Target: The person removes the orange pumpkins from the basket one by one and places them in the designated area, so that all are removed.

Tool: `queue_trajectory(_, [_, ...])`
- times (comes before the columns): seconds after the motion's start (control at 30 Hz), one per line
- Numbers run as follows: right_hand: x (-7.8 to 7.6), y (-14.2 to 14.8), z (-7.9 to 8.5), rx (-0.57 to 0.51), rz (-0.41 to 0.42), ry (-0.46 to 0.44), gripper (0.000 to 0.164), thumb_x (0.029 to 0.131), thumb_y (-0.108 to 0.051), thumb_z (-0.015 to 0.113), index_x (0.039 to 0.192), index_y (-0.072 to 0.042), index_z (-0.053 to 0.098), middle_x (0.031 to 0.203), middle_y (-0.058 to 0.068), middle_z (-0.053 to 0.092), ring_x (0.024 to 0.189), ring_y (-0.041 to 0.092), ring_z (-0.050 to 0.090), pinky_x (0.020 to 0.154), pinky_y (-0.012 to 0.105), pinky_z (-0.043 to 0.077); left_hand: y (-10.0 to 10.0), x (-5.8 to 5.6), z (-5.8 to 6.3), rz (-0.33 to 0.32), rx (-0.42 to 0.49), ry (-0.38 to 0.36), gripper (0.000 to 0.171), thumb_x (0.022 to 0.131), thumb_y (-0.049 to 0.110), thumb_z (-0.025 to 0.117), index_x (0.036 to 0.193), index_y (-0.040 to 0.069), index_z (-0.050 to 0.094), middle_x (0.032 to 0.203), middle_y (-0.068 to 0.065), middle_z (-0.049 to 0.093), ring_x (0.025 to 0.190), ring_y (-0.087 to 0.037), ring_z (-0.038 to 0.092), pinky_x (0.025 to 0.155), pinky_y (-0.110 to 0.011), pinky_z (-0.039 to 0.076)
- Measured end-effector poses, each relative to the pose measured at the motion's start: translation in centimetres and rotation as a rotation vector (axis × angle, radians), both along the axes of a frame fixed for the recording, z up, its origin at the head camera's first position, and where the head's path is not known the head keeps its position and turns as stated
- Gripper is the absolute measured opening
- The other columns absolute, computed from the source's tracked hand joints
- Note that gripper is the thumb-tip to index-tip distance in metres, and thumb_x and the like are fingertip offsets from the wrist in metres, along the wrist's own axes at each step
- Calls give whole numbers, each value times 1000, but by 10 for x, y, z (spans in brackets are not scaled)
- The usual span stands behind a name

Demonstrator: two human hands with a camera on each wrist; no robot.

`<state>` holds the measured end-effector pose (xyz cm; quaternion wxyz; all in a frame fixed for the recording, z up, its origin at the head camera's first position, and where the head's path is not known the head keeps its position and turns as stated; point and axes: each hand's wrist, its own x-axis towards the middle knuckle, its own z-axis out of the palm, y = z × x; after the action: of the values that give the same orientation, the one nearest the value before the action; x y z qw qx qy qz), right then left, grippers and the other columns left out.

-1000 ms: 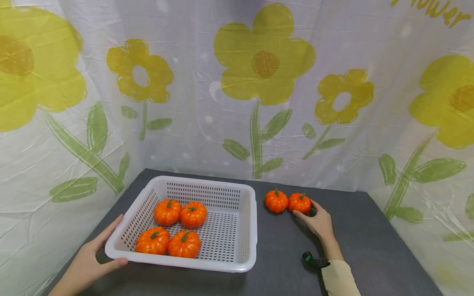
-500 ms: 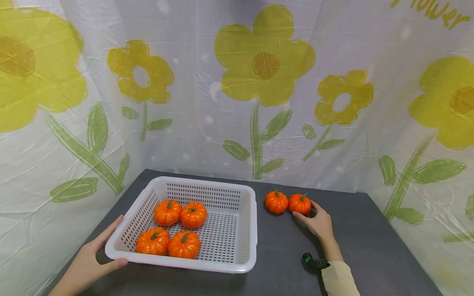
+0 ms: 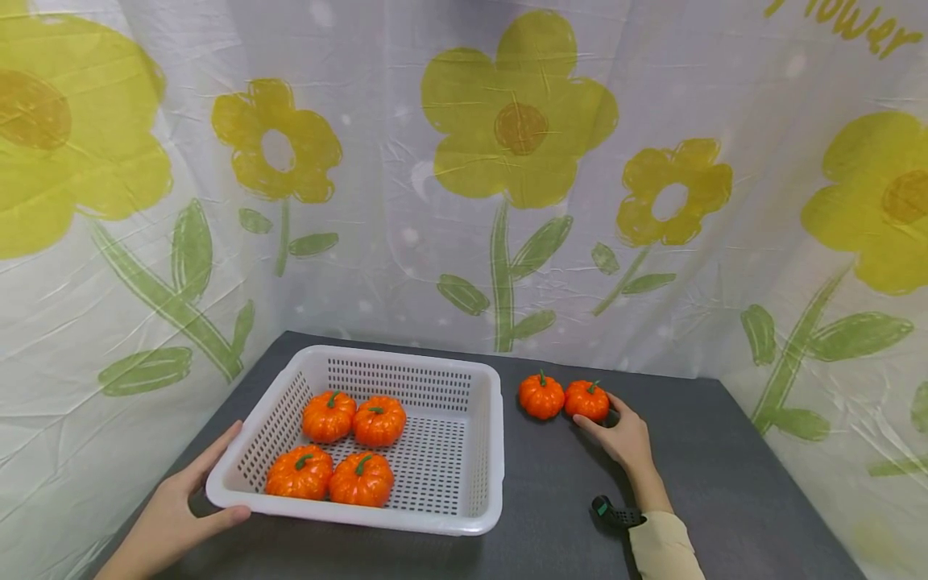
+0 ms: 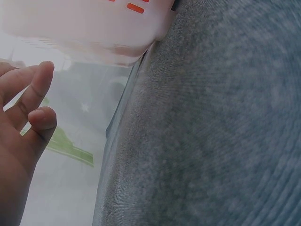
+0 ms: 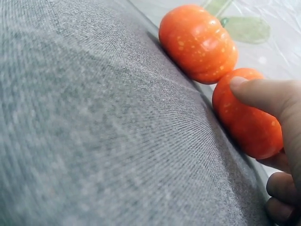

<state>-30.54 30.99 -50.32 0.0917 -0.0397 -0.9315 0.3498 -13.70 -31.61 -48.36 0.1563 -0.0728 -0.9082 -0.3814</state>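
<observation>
In the head view my left hand (image 3: pixel 170 499) grips the near left corner of a white perforated plastic basket (image 3: pixel 482 451), its thumb at the front rim and its fingers along the left side. The left wrist view shows the lower fingers (image 4: pixel 40 89) loosely bent below the basket wall (image 4: pixel 84 28). On the right, my right hand (image 3: pixel 625 435) holds a small orange pumpkin (image 3: pixel 586 400) between thumb and fingers; the pumpkin sits on the table. A second pumpkin (image 3: pixel 540 395) touches it on the left, as the right wrist view of that pumpkin (image 5: pixel 197 44) confirms.
Several orange pumpkins (image 3: pixel 361 478) with green stems lie in the left half of the basket. The dark grey cloth-covered table (image 3: pixel 551 499) reaches a flower-printed curtain (image 3: pixel 391 242) at the back and sides. A black band (image 3: pixel 616 511) is on the right wrist.
</observation>
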Motion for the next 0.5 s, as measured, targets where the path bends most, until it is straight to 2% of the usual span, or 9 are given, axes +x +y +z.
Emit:
queue_trajectory(0.13, [0,0,0,2,1,2,97,91,-52,79,159,5,41,160,30,44,146,52,42,118,66,33,0,0,0,2,4,-1,105,82,20,92,169,24,32,143,51,25,117,28,36,84,-8,42])
queue_trajectory(0.2, [-1,0,0,4,-1,-2,98,90,-52,79,159,5,40,160,31,44,146,52,41,118,66,33,0,0,-1,3,3,-3,105,82,20,92,169,23,33,149,43,29,118,29,35,85,-5,39])
queue_trajectory(0.27, [-1,0,0,6,-4,-10,99,90,-53,80,160,5,39,160,31,43,146,53,40,118,66,33,0,1,-1,-2,2,0,105,82,19,92,168,21,33,159,25,38,118,28,35,85,-6,40])
queue_trajectory(0.33, [-1,0,0,7,-7,-20,101,89,-54,80,160,4,39,161,31,41,147,53,39,118,67,32,0,0,-2,2,-1,-5,105,82,20,92,168,21,33,160,18,40,118,28,35,85,-6,40])
queue_trajectory(0.37, [-1,-1,0,6,-8,-24,102,89,-54,81,160,4,38,161,31,41,147,53,39,118,67,32,0,1,-2,1,0,-5,105,82,20,92,168,21,33,160,18,40,118,28,35,85,-6,40])
queue_trajectory(0.43, [-1,-1,0,2,-11,-29,102,88,-54,81,161,4,38,161,32,40,147,54,38,118,67,32,0,1,-2,-3,1,-2,105,82,19,92,168,20,33,158,27,37,117,28,35,85,-7,42])
queue_trajectory(0.5, [-1,-1,0,-3,-12,-25,102,88,-54,81,160,4,39,161,32,40,147,54,39,118,67,32,-1,1,-2,2,2,-4,105,81,20,92,168,21,33,148,43,29,118,29,34,86,-5,40])
